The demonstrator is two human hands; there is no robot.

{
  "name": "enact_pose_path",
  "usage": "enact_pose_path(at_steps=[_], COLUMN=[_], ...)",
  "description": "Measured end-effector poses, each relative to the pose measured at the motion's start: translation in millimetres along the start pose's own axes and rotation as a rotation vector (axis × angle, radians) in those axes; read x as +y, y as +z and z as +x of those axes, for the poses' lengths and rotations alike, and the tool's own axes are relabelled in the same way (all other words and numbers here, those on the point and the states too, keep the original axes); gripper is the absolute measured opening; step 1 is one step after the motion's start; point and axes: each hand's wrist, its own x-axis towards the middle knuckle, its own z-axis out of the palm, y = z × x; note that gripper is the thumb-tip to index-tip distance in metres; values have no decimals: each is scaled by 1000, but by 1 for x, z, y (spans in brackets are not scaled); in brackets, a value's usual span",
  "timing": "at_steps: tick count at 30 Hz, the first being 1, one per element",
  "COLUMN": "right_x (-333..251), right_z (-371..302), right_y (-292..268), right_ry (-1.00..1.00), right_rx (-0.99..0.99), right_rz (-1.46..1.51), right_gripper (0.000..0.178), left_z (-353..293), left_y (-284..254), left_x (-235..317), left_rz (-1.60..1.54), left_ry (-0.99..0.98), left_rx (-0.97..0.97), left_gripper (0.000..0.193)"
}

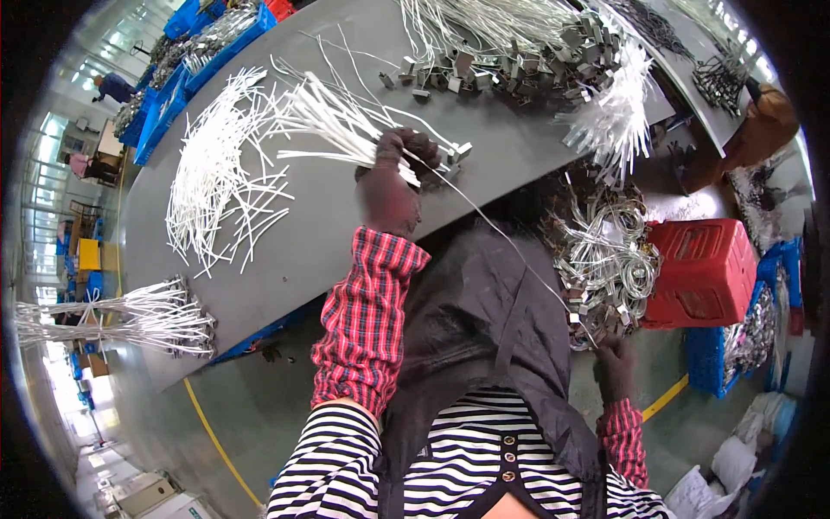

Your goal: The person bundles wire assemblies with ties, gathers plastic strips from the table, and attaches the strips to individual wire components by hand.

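Observation:
My left hand [398, 173], in a dark glove, is closed around a bundle of white tubes [324, 112] over the grey table. Small metal pieces [458, 154] show just past its fingers. A thin wire [510, 238] runs from this hand down across my black apron toward my right hand [616, 363]. The right hand, gloved too, has its fingers together at the wire's lower end, beside a tangled heap of wires [605, 255] with metal ends. Its fingertips are partly hidden. Loose white tubes [207, 173] lie spread on the table to the left.
A pile of wires with metal blocks [519, 65] covers the table's far side, near clear plastic strips [618, 112]. At the left edge lies a tied wire bundle [130, 316]. A red stool [700, 268] and a blue crate [722, 350] stand right. Another person's arm [752, 138] reaches in.

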Motion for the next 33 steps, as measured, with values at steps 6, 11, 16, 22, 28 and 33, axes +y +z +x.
enact_pose_path(at_steps=[6,11,16,22,28,33], right_x=[-116,-192,-214,-265,-392,-370], right_z=[22,17,33,80,188,172], right_y=[134,221,279,303,361,342], right_ry=[-396,-651,-882,-1128,-990,-736], right_rx=[-361,-495,-393,-305,91,-256], right_rz=[125,127,31,-238,-524,-159], right_gripper=[23,42,41,56,61,37], left_z=[-42,-62,-58,-29,-24,-35], left_y=[11,8,10,1,-33,-31], left_x=[-47,-67,-44,24,56,50], left_rz=[389,242,798,993,141,66], left_ry=[-60,-131,-86,106,-66,-200], left_rx=[-145,-41,26,266,61,-79], left_gripper=[26,27,30,32,29,35])
